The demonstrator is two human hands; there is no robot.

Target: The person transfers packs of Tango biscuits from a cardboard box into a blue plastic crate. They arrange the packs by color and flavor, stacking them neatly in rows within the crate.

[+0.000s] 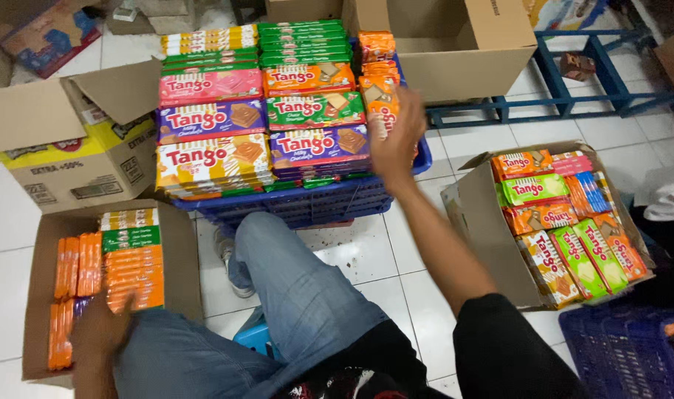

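Both arms outstretched: right hand [396,140], grip seemingly clasping an orange pack [382,96]; left hand [104,325] grip unclear.

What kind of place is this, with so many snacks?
Probably a shop's stockroom or small warehouse. Flat wafer packets in many colours are stacked on a blue plastic crate, and open brown cardboard boxes stand on the white tiled floor.

Cardboard boxes [492,222]: five. Blue crates [307,203]: two. Hands [396,140]: two. Wafer packs [211,118]: too many to count.
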